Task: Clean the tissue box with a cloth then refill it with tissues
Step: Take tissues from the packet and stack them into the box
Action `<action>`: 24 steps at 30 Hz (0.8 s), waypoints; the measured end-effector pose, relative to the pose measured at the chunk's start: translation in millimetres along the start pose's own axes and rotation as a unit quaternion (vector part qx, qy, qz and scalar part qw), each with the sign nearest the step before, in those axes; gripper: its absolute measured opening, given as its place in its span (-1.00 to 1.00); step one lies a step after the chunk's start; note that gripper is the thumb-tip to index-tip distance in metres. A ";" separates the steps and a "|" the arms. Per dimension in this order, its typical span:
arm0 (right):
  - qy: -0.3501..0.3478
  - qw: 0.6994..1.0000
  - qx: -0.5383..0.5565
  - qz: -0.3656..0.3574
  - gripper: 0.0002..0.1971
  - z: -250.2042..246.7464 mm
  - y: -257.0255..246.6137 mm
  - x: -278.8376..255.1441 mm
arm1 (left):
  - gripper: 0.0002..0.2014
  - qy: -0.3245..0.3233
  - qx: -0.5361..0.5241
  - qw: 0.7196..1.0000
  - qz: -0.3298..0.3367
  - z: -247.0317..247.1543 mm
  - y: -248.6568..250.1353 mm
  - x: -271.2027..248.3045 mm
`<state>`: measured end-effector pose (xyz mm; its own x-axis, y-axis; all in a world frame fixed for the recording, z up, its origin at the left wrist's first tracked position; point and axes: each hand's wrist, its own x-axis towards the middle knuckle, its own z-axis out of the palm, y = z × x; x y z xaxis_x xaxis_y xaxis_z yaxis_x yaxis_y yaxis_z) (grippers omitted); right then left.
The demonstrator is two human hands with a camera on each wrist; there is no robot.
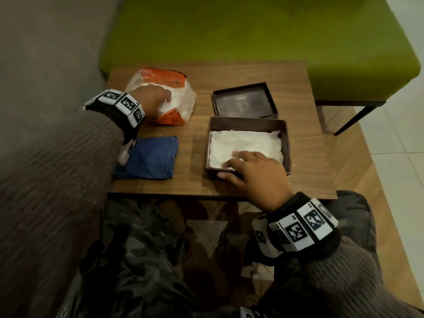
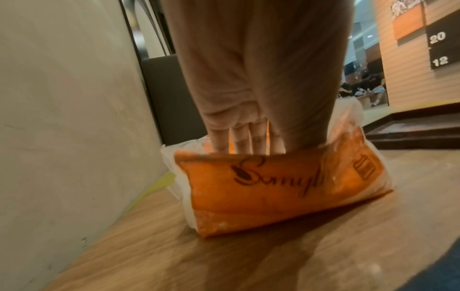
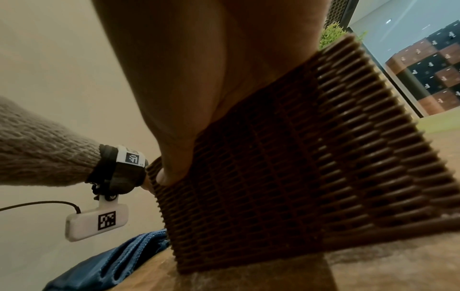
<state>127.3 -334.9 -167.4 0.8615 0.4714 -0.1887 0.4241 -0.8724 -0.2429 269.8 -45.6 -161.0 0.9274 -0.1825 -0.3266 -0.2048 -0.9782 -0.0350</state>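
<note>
The brown woven tissue box [image 1: 284, 143] stands open on the table, with a layer of white tissues [image 1: 245, 143] inside. My right hand [image 1: 250, 171] lies over the box's near rim. Its fingers rest flat on the tissues and its thumb [image 3: 161, 175] presses the box's outer wall [image 3: 298, 167]. The box's lid [image 1: 244, 101] lies upside down just behind. My left hand [image 1: 156, 99] reaches into the torn top of the orange-and-white tissue pack [image 1: 174, 92], where its fingers [image 2: 244, 137] go in and the tips are hidden. A folded blue cloth [image 1: 149, 157] lies near the left front.
The small wooden table [image 1: 197, 187] has white dust specks on it. A green upholstered bench [image 1: 252, 31] stands behind it and a wall [image 1: 46, 53] runs along the left. My knees are under the table's front edge.
</note>
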 end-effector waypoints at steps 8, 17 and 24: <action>0.018 1.000 0.018 -0.004 -0.34 2.8 -0.9 -0.1 | -0.89 0.044 -0.010 0.999 0.002 -2.1 0.2 2.0; 0.004 1.000 0.015 0.002 -0.30 0.8 -1.3 0.3 | -0.83 0.061 -0.084 0.995 -0.008 -5.5 -11.3 -0.9; 0.004 1.000 0.018 0.003 -0.30 0.2 -1.7 0.3 | -0.84 0.103 -0.092 0.990 -0.014 -4.2 -7.3 -5.3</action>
<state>126.8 -333.2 -167.3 0.8666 0.4644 -0.1824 0.4081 -0.8701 -0.2764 267.7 -37.8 -155.0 0.9801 -0.1522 -0.1273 -0.1346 -0.9814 0.1369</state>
